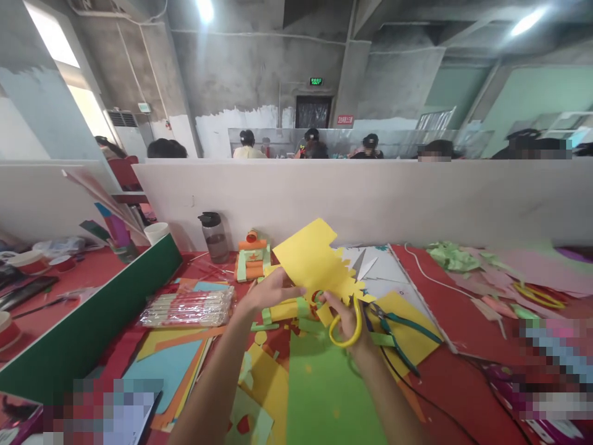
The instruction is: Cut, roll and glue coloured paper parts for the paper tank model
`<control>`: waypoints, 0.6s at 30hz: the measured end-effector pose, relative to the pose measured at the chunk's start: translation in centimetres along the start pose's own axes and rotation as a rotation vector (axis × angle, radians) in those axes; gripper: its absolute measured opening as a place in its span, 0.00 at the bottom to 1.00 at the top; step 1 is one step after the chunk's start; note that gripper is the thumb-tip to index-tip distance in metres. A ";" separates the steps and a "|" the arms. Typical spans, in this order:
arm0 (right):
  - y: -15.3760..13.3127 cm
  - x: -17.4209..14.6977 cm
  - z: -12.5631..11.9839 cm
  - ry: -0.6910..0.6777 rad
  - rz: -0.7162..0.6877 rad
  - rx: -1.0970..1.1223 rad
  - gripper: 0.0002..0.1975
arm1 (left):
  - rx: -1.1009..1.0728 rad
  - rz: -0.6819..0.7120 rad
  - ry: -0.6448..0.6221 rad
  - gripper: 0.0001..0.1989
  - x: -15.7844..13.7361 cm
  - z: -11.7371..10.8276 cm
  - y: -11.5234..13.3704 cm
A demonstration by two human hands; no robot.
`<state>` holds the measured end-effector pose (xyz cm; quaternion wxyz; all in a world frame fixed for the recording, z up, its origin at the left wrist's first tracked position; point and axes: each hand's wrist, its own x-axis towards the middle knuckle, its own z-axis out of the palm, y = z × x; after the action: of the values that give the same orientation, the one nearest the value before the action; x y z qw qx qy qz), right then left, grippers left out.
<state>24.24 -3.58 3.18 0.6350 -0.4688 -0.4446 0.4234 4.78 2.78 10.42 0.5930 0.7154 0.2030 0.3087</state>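
Note:
My left hand (271,292) pinches the lower left edge of a sheet of yellow paper (308,250), held tilted above the table. A zigzag of cut notches runs down the paper's right side. In my right hand (354,327) is a pair of scissors (346,337) with yellow handles; its blades stand apart, pointing up beside the notched edge. My right fingertips are close to the paper's lower edge. Below lies a green sheet (324,389). Pliers with teal handles (403,340) rest on another yellow sheet (414,318) at the right.
A bagged bundle of pale sticks (188,307) lies to the left, near coloured sheets (164,374). Behind stand a dark-lidded bottle (215,238) and an orange-and-green paper model (253,256). A green divider (92,321) bounds the left side. A black cable crosses at right.

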 end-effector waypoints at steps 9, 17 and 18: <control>-6.6 3.5 2.7 -0.339 -0.036 -0.489 0.13 | 0.046 -0.091 0.288 0.22 -1.6 -2.7 -0.6; -6.4 7.2 4.9 -0.299 -0.213 -0.426 0.15 | 0.139 -0.153 0.510 0.20 -2.1 -4.9 -0.5; -6.2 7.4 4.7 -0.296 -0.230 -0.415 0.17 | 0.157 -0.160 0.571 0.21 -2.1 -5.1 -0.7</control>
<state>22.29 3.22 11.26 0.4972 -0.4685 -0.6601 0.3124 -0.17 5.25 9.90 0.4774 0.6250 0.4405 0.4330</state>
